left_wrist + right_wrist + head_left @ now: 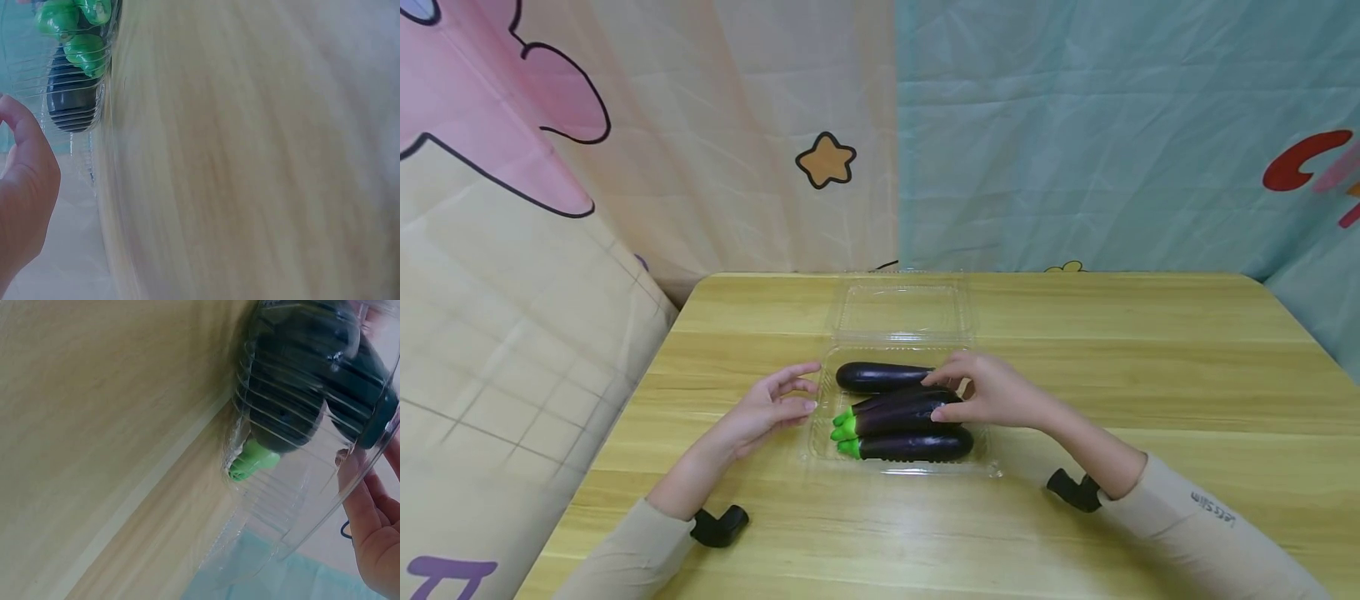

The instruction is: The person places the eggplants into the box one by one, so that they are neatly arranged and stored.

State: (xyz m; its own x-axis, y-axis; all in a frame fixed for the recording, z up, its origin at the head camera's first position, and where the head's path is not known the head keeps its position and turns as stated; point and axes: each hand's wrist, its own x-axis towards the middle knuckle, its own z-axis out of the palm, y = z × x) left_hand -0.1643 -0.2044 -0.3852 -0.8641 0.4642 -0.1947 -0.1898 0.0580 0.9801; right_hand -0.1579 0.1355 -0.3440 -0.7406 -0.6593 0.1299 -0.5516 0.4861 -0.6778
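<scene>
Several dark purple eggplants lie in an open clear plastic clamshell container (891, 469). At the back is one eggplant (876, 377), its green cap toward the right in the right wrist view. Nearer the front, the others, including the front eggplant (917, 447), have green caps pointing left. My right hand (992, 392) reaches over the container and holds the rounded end of a middle eggplant (891, 413) between thumb and fingers. Beside the container's left rim is my left hand (760, 412), fingers loosely bent and holding nothing; whether its fingertips touch the rim I cannot tell.
The container's clear lid (901, 310) is folded back toward the far table edge. Everything stands on a wooden table (1112, 350) with rounded back corners. Printed curtains (1037, 125) hang behind it and along the left side. Black wrist mounts (721, 527) stick out from both sleeves.
</scene>
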